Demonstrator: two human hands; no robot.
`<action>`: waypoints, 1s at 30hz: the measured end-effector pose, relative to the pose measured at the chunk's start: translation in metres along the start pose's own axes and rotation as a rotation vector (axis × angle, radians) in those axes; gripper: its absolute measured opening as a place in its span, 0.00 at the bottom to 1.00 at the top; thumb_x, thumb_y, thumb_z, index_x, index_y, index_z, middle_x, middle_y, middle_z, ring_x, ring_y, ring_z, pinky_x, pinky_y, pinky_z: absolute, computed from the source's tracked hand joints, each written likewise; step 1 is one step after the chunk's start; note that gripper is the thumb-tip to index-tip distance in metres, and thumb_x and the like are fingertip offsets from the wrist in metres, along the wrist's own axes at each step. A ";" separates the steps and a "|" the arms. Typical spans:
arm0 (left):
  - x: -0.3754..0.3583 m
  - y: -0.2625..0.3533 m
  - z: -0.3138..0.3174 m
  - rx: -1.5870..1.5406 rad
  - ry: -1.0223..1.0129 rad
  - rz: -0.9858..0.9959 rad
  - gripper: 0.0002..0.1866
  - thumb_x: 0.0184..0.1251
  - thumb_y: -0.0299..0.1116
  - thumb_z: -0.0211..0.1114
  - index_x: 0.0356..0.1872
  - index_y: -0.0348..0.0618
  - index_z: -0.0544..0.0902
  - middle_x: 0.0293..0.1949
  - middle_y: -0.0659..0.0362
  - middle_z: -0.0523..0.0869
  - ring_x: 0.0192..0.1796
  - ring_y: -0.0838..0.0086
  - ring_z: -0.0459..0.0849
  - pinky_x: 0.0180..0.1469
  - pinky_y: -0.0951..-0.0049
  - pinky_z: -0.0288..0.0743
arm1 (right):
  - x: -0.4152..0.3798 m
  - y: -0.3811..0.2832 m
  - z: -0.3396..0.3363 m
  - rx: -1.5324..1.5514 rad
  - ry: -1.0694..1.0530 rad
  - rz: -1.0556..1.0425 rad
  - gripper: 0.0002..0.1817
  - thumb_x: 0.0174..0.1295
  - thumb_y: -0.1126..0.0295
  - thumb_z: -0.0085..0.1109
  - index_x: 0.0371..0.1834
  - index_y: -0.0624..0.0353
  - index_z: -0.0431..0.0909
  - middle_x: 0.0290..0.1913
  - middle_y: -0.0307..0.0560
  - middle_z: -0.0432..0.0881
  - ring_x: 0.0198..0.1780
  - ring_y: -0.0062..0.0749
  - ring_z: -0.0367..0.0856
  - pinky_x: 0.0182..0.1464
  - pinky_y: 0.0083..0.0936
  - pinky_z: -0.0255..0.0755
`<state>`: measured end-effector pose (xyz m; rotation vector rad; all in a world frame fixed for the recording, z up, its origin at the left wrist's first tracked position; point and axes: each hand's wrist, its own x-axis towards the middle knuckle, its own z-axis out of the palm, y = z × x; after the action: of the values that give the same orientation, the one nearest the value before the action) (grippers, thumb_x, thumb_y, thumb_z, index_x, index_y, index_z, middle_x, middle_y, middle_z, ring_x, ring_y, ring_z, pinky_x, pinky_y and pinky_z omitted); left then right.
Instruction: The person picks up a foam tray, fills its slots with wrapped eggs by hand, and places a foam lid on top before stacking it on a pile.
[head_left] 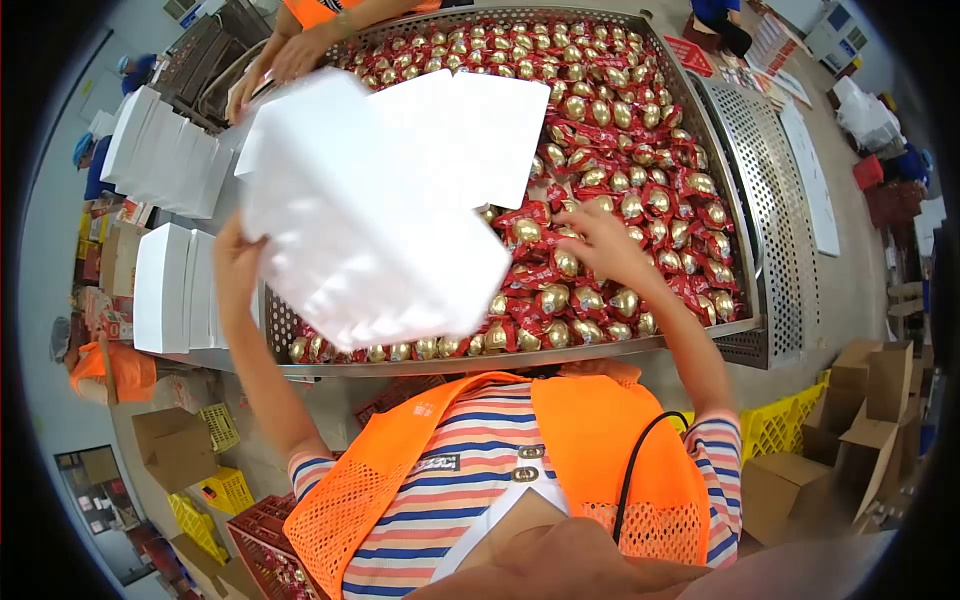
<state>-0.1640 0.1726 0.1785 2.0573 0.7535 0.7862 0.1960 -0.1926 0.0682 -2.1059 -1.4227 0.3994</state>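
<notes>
Hundreds of gold sweets in red wrappers (pixel 640 190) fill the perforated steel tray (pixel 770 200) in the head view, heaped from the near rim to the far corner. The left hand (pixel 236 262) is raised above the tray's near-left part and grips the edge of a flat white carton blank (pixel 380 200), its flaps spread and unfolded; the fingers are hidden behind the card, so how tightly they close cannot be told. The right hand (pixel 598 243) lies palm down on the sweets, fingers spread and loosely open, touching wrappers but with nothing clearly enclosed. By my judgement the step in hand is gathering sweets while the blank is held ready; the next move likely calls for the right hand to close on some sweets and for the blank to be formed, which would need both hands. The wide blank covers much of the tray's left half, so sight there is poor. Stacked white boxes (pixel 165 285) stand just left of the tray, close to the left forearm. Another person's hands (pixel 285 55) work at the far-left rim, near the blank's upper edge. Open room lies mainly over the tray's right half.
</notes>
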 end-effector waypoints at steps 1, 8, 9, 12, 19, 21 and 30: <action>0.005 0.019 0.021 0.111 -0.084 0.038 0.31 0.50 0.10 0.52 0.59 0.39 0.81 0.49 0.57 0.87 0.51 0.74 0.83 0.55 0.74 0.74 | 0.008 -0.007 0.007 0.041 -0.038 -0.055 0.26 0.60 0.59 0.68 0.61 0.51 0.76 0.55 0.54 0.73 0.51 0.48 0.79 0.53 0.38 0.75; 0.010 0.029 0.109 0.741 -0.453 0.314 0.32 0.45 0.12 0.55 0.52 0.53 0.86 0.48 0.56 0.88 0.49 0.59 0.86 0.51 0.65 0.79 | 0.062 0.038 0.090 -0.197 -0.068 -0.250 0.39 0.41 0.62 0.81 0.60 0.50 0.73 0.58 0.53 0.69 0.61 0.56 0.71 0.52 0.47 0.78; 0.004 0.027 0.116 0.858 -0.468 0.189 0.31 0.46 0.13 0.56 0.53 0.53 0.86 0.47 0.57 0.88 0.48 0.59 0.86 0.49 0.64 0.80 | 0.072 0.051 0.084 -0.135 -0.094 -0.298 0.35 0.43 0.62 0.79 0.58 0.53 0.75 0.54 0.54 0.75 0.57 0.54 0.77 0.50 0.44 0.79; 0.019 -0.012 0.116 0.788 -0.588 0.186 0.31 0.47 0.14 0.57 0.55 0.53 0.85 0.48 0.54 0.87 0.50 0.57 0.85 0.50 0.61 0.79 | 0.086 0.053 0.041 0.446 -0.115 0.065 0.28 0.53 0.54 0.72 0.53 0.60 0.80 0.44 0.52 0.86 0.42 0.40 0.86 0.46 0.34 0.80; 0.026 0.006 0.140 0.803 -0.587 0.210 0.29 0.49 0.14 0.58 0.55 0.52 0.81 0.46 0.53 0.81 0.49 0.53 0.81 0.51 0.58 0.76 | 0.053 0.062 -0.028 1.694 0.006 0.497 0.18 0.73 0.55 0.55 0.57 0.54 0.77 0.48 0.41 0.84 0.43 0.27 0.83 0.40 0.26 0.80; 0.027 -0.001 0.136 0.835 -0.457 0.523 0.28 0.51 0.15 0.58 0.55 0.53 0.81 0.45 0.54 0.81 0.48 0.52 0.81 0.50 0.56 0.75 | 0.037 0.055 -0.036 1.833 0.093 0.488 0.18 0.73 0.57 0.54 0.57 0.56 0.77 0.47 0.42 0.85 0.41 0.28 0.84 0.41 0.29 0.82; -0.007 -0.097 0.163 1.219 -0.451 0.057 0.27 0.57 0.16 0.55 0.60 0.47 0.73 0.54 0.47 0.78 0.55 0.50 0.78 0.52 0.46 0.71 | 0.014 0.043 -0.043 1.965 -0.241 0.112 0.29 0.75 0.45 0.43 0.64 0.57 0.73 0.50 0.44 0.85 0.44 0.26 0.84 0.36 0.21 0.77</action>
<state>-0.0712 0.1418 0.0158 3.1500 1.0290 -0.2730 0.2563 -0.2034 0.0777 -0.4537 -0.3467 1.3466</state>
